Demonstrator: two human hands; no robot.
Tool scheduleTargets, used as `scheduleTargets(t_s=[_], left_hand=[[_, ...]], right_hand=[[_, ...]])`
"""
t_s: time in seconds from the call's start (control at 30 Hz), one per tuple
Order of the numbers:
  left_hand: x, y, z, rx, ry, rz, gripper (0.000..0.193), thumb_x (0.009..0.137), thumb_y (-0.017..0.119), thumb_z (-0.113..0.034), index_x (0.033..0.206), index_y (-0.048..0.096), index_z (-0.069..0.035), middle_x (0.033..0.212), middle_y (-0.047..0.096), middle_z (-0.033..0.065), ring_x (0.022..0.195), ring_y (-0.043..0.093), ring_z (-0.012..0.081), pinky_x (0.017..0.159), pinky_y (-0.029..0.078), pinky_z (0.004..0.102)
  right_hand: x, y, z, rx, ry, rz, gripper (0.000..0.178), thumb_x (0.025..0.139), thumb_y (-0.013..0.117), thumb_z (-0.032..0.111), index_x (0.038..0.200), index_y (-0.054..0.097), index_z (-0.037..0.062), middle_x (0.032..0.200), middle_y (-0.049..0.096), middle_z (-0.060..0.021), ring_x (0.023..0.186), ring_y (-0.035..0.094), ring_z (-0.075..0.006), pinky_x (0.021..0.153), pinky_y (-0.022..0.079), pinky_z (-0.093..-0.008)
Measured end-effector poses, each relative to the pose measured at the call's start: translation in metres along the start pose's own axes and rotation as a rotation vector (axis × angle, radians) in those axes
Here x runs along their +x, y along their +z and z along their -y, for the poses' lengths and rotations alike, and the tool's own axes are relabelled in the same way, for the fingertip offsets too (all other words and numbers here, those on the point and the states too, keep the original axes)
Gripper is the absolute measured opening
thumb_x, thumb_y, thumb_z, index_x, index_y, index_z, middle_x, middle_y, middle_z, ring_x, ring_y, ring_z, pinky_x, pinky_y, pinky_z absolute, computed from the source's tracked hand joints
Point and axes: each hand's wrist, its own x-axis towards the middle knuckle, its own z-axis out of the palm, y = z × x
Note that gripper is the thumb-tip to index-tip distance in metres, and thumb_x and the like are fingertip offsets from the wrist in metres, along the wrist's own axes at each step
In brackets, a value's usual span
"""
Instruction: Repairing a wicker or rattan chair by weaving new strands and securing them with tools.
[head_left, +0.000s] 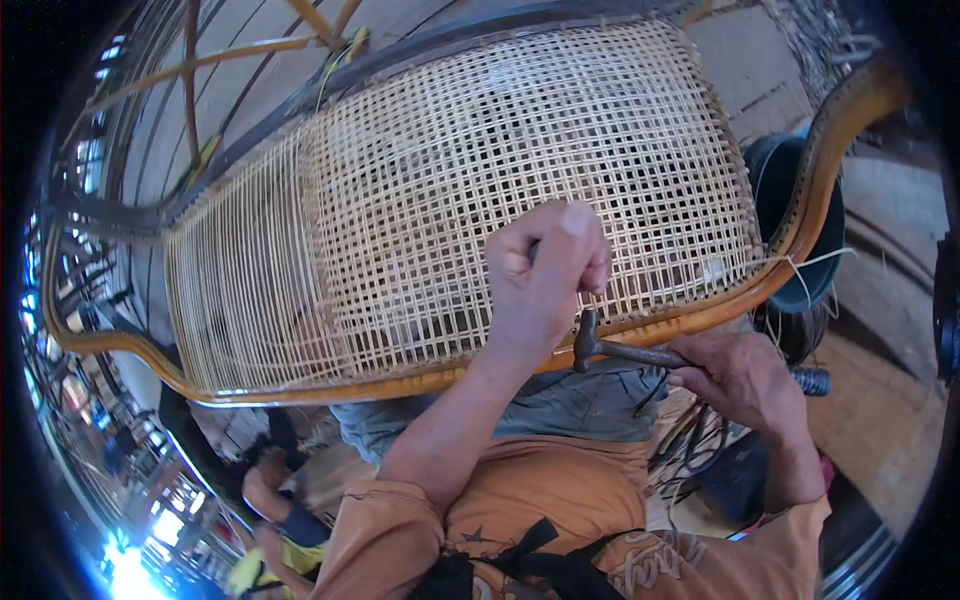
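Observation:
A woven cane panel stretches across a wooden chair frame that lies over my lap. Above its near edge my left hand is closed in a fist, thumb uppermost. A small dark bit shows between its fingers, too hidden to name. My right hand grips a hammer by the handle, just on my side of the near rail. The hammer's metal head points left, close below my left fist. On the left part of the panel the strands run mostly one way; the rest is open lattice.
A dark green bucket stands beyond the frame's right end, with loose cane strands sticking out near it. Other bare frame poles rise at the far left. A person in a yellow garment sits at the lower left.

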Motion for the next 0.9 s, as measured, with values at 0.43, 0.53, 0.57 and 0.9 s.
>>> scheduleTargets(t_s=[0.43, 0.53, 0.57, 0.9], left_hand=[[-0.001, 0.007, -0.002, 0.018, 0.012, -0.003, 0.039, 0.096, 0.047, -0.024, 0.063, 0.043, -0.004, 0.057, 0.043, 0.0047, 0.048, 0.041, 0.0125, 0.047, 0.038, 0.0276], [0.0, 0.006, -0.004, -0.064, 0.013, 0.029, 0.039, 0.096, 0.047, -0.025, 0.063, 0.042, -0.005, 0.056, 0.042, 0.0046, 0.048, 0.04, 0.0125, 0.047, 0.038, 0.0276], [0.0, 0.008, -0.005, -0.073, 0.012, 0.041, 0.039, 0.097, 0.047, -0.025, 0.064, 0.042, -0.005, 0.056, 0.042, 0.0046, 0.048, 0.04, 0.0125, 0.046, 0.038, 0.0277], [0.007, 0.012, 0.005, -0.004, 0.017, 0.039, 0.041, 0.097, 0.047, -0.025, 0.061, 0.047, -0.005, 0.055, 0.046, 0.0021, 0.046, 0.043, 0.0073, 0.043, 0.037, 0.0229]], right_hand=[[0.005, -0.004, 0.001, -0.091, -0.033, 0.009, 0.025, 0.089, 0.058, 0.031, 0.103, 0.062, 0.011, 0.072, 0.061, -0.0149, 0.072, 0.061, -0.0369, 0.061, 0.047, -0.0452], [0.004, -0.005, 0.001, -0.063, 0.013, 0.004, 0.026, 0.089, 0.058, 0.031, 0.105, 0.062, 0.0116, 0.073, 0.062, -0.0157, 0.075, 0.061, -0.0368, 0.062, 0.047, -0.0454], [0.003, -0.001, 0.0, -0.057, 0.005, -0.001, 0.025, 0.089, 0.058, 0.031, 0.104, 0.062, 0.0116, 0.073, 0.062, -0.0158, 0.076, 0.061, -0.0369, 0.063, 0.047, -0.0452], [0.004, -0.011, 0.0, -0.022, 0.111, -0.038, 0.027, 0.084, 0.063, 0.03, 0.098, 0.062, 0.007, 0.077, 0.061, -0.0162, 0.077, 0.06, -0.0372, 0.064, 0.046, -0.044]])
